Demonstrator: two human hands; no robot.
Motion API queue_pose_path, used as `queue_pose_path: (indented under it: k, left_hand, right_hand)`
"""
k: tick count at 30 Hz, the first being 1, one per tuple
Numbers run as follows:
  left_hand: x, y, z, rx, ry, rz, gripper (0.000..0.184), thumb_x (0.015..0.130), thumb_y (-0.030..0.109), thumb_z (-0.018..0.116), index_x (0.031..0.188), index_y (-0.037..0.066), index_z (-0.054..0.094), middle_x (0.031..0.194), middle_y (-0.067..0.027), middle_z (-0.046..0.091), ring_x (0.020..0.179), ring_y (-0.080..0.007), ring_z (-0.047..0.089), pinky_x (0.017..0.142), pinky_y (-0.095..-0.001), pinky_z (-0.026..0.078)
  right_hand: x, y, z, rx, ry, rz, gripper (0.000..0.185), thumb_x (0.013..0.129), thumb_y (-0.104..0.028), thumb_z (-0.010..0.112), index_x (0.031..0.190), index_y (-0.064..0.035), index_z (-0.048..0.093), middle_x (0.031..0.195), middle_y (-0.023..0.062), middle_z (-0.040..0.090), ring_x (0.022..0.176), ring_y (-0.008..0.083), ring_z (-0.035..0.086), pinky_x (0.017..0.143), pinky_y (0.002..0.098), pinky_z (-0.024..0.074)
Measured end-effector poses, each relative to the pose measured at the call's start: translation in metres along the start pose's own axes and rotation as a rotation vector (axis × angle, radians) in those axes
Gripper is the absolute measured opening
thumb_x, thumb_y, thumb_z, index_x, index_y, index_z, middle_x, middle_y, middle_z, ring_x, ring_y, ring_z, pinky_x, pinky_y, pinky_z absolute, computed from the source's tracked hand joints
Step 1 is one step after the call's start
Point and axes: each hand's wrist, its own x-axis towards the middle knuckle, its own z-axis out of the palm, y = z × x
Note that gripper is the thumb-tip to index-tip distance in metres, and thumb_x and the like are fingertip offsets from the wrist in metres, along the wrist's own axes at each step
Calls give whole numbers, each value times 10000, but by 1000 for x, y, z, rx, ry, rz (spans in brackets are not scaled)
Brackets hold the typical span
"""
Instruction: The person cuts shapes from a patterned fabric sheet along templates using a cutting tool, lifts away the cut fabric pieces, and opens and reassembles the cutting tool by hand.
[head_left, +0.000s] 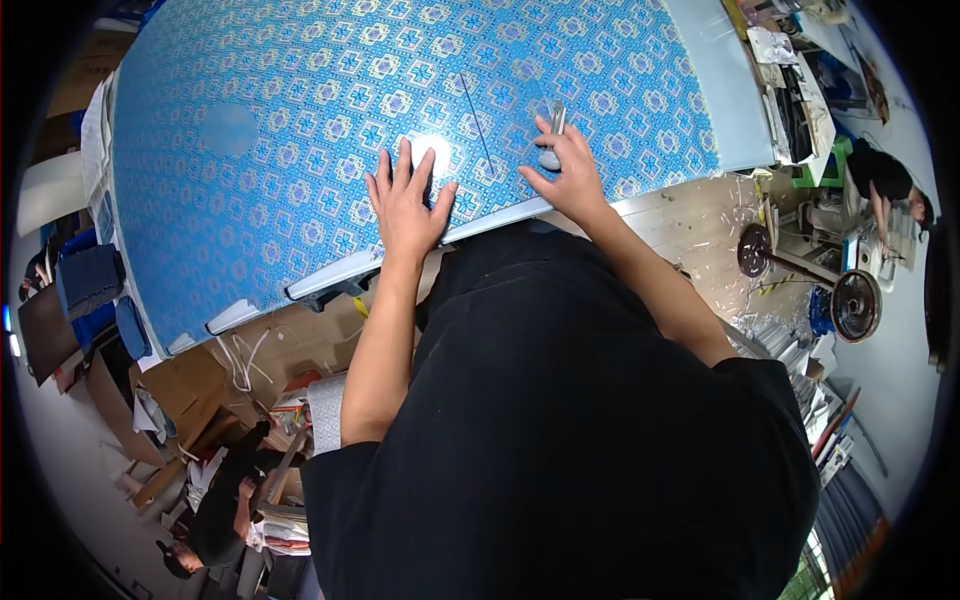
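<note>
A large sheet with a blue and silver geometric pattern (pixel 300 150) covers the table. My left hand (pixel 405 207) lies flat on it near the front edge, fingers spread and holding nothing. To its right, my right hand (pixel 572 172) curls around a small metal tool with a grey rounded end (pixel 549 160); its shiny upper part sticks out past the fingers. The tool's exact kind is unclear. Between the hands and farther back, a thin dark straight line (pixel 477 125) runs across the sheet. A bright light reflection sits beside my left fingertips.
The pale table edge (pixel 495 220) runs just in front of my body. At right stand a fan (pixel 856 305) and a bench with papers (pixel 800 100); scraps litter the floor. A co-worker (pixel 222 510) is at lower left, another (pixel 885 180) at right. Cardboard (pixel 185 385) lies left.
</note>
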Motion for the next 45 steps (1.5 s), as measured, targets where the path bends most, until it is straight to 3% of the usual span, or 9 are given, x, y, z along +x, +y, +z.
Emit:
queue_pose_path:
  k: [9, 14, 23, 25, 27, 31, 38, 40, 45]
  left_hand:
    - [-6, -6, 6, -101, 14, -12, 613, 902, 487, 694, 1443, 212, 605, 1615, -164, 418, 1516, -457, 300, 1226, -684, 173]
    - [-5, 2, -15, -141, -116, -78, 609, 964, 482, 655, 1505, 224, 546, 1690, -116, 296, 1592, -390, 139, 1276, -623, 62]
    - [-8, 0, -8, -103, -48, -46, 607, 952, 473, 668, 1493, 221, 557, 1666, -117, 353, 1567, -417, 212, 1264, -627, 131]
    - [-10, -5, -13, -96, -21, -24, 607, 921, 422, 698, 1471, 194, 579, 1626, -165, 407, 1516, -445, 307, 1240, -634, 194]
    - [-9, -10, -6, -94, -109, -79, 571, 908, 390, 723, 1423, 164, 624, 1595, -220, 433, 1494, -464, 341, 1218, -636, 224]
    - [27, 23, 40, -148, -3, 147, 554, 857, 294, 751, 1360, 83, 655, 1571, -228, 476, 1476, -505, 347, 1187, -684, 201]
    - [6, 2, -3, 12, -67, 8, 608, 904, 446, 704, 1392, 94, 615, 1577, -202, 465, 1479, -490, 340, 1215, -650, 205]
    - [-29, -48, -61, 161, -22, -133, 599, 909, 449, 702, 1390, 101, 624, 1584, -205, 455, 1486, -486, 331, 1218, -651, 201]
    - [3, 3, -6, -3, -45, -8, 558, 919, 434, 707, 1399, 157, 643, 1612, -184, 429, 1513, -463, 305, 1239, -642, 154]
  right_hand:
    - [-2, 15, 14, 19, 73, -66, 296, 901, -69, 738, 1158, -14, 604, 1476, 171, 602, 1371, 387, 540, 1128, 464, 426]
    - [1, 10, 11, 42, 53, -52, 279, 954, -81, 697, 1199, 4, 593, 1471, 216, 588, 1369, 407, 520, 1118, 461, 413]
    - [-2, 16, 16, 10, 67, -56, 288, 911, -67, 711, 1163, 5, 592, 1469, 204, 592, 1285, 414, 563, 1082, 478, 441]
    - [-9, 2, 18, 66, 8, 176, 335, 879, -78, 739, 1191, -15, 634, 1385, 200, 633, 1228, 395, 585, 1049, 460, 471]
    - [-5, -5, 11, 63, 40, 42, 359, 865, -151, 753, 1194, -43, 657, 1364, 175, 634, 1249, 392, 569, 1039, 476, 473]
    - [-5, 16, -5, -20, 138, 62, 414, 860, -208, 762, 1236, -92, 634, 1308, 178, 640, 1263, 420, 555, 1058, 494, 460]
    - [-5, 6, 6, 175, 135, 125, 303, 850, -65, 732, 1131, -19, 631, 1396, 180, 627, 1244, 400, 592, 1025, 483, 501]
    - [17, -42, 76, 328, 53, 28, 307, 854, -64, 731, 1140, -20, 630, 1393, 174, 634, 1263, 396, 586, 1029, 481, 504]
    - [-2, -1, -2, 121, 101, 40, 336, 855, -111, 747, 1159, -30, 629, 1406, 135, 638, 1192, 383, 593, 1002, 465, 496]
